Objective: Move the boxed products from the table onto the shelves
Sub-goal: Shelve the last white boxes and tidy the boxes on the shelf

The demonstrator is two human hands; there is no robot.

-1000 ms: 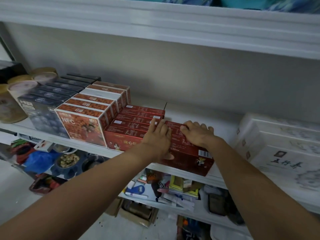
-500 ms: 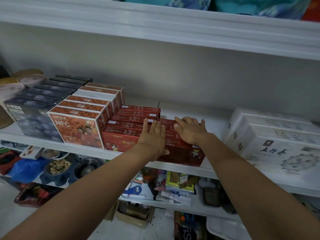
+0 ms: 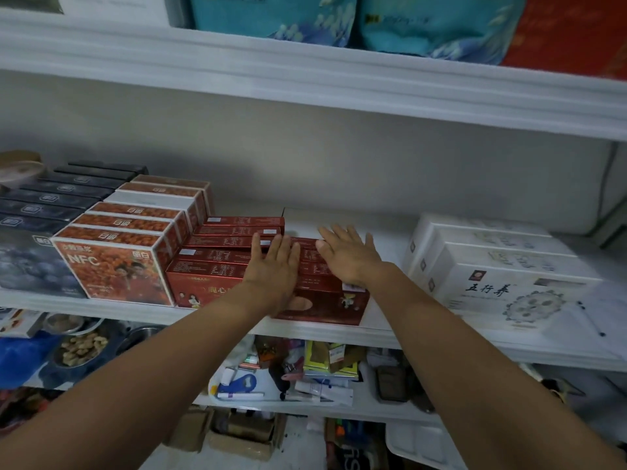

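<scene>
Seven or so dark navy boxes (image 3: 51, 201) stand in a row at the far left of the shelf (image 3: 386, 329), well away from the left hand (image 3: 274, 271). Next to them is a row of six orange boxes (image 3: 112, 266), one of them white on top. Five dark red boxes (image 3: 217, 256) run front to back just left of the left hand. That hand lies flat, with its fingers straight and together on the box tops. Its thumb points down over the front face of the covered red boxes (image 3: 334, 301), a second group lying beneath both hands. I cannot tell how many are in that group, since the hands hide the tops. The right hand (image 3: 349, 257) rests just beside the left, palm down on the same group, fingers straight and spread, gripping nothing. Right of it, past a strip of bare shelf, sit at least three white boxes (image 3: 509, 290). Above both hands, two teal bags (image 3: 271, 15) and one red bag (image 3: 570, 28) stand on the upper shelf (image 3: 305, 83).
</scene>
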